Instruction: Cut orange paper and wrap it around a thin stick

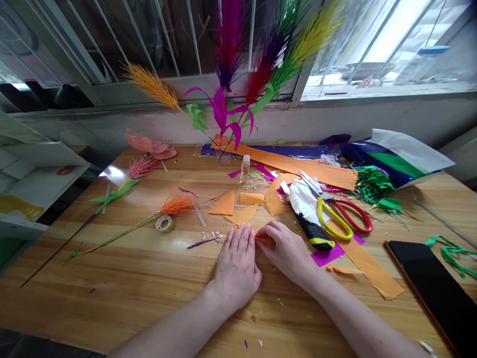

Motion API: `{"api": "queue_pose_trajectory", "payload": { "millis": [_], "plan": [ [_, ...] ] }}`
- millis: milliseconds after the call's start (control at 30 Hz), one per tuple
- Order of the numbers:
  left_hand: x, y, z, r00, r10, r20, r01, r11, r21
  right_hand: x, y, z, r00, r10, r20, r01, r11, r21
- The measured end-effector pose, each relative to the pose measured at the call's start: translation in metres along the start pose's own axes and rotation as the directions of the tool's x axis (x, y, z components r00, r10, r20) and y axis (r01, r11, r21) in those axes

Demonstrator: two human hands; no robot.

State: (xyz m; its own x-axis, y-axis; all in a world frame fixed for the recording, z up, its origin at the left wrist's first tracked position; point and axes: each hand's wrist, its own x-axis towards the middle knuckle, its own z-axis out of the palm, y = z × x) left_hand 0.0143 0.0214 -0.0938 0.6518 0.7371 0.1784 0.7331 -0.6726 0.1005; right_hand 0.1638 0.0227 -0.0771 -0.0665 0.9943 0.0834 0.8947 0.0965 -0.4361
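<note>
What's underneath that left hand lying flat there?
The left hand is palm down over the brown wooden tabletop; whatever its palm and fingers cover is hidden. Beside it, the right hand holds a small orange paper-like piece.

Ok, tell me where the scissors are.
In the head view, the scissors lie up and right of the right hand, beside the black-and-yellow tool.

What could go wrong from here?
1. The small orange piece pinched in the right hand could slip or tear.
2. The scissors lie close to that hand and might get knocked.
3. The small clear bottle stands upright and could tip if bumped.
</note>
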Motion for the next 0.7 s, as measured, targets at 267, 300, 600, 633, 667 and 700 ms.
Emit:
{"api": "queue_pose_trajectory", "payload": {
  "millis": [267,300,600,633,667,700],
  "plan": [
    [-0.0018,-0.0032,-0.0014,0.999,0.030,-0.031,-0.030,0.999,-0.020,0.0002,0.0015,-0.0017,1.000,-0.011,0.024,0.010,1.000,0.017],
    [-0.0015,-0.0032,-0.0009,0.999,0.030,-0.031,-0.031,0.999,-0.023,0.0003,0.0014,-0.0018,1.000,-0.009,0.025,0.008,1.000,0.017],
    [0.0012,-0.0020,0.0000,1.000,-0.003,-0.025,0.002,1.000,-0.031,-0.0007,-0.0005,-0.0059,0.998,-0.016,-0.055,0.017,1.000,0.026],
    [0.0018,-0.0018,-0.0002,1.000,-0.009,-0.024,0.008,0.999,-0.032,-0.0005,-0.0002,-0.0057,0.996,-0.027,-0.082,0.028,0.999,0.015],
    [0.0024,-0.0014,-0.0004,1.000,-0.016,-0.023,0.015,0.999,-0.037,-0.0002,0.0002,-0.0053,0.994,-0.035,-0.103,0.036,0.999,0.002],
    [0.0031,-0.0010,-0.0007,0.999,-0.027,-0.023,0.026,0.999,-0.044,0.0002,0.0007,-0.0045,0.993,-0.040,-0.115,0.039,0.999,-0.011]
  ]
}}
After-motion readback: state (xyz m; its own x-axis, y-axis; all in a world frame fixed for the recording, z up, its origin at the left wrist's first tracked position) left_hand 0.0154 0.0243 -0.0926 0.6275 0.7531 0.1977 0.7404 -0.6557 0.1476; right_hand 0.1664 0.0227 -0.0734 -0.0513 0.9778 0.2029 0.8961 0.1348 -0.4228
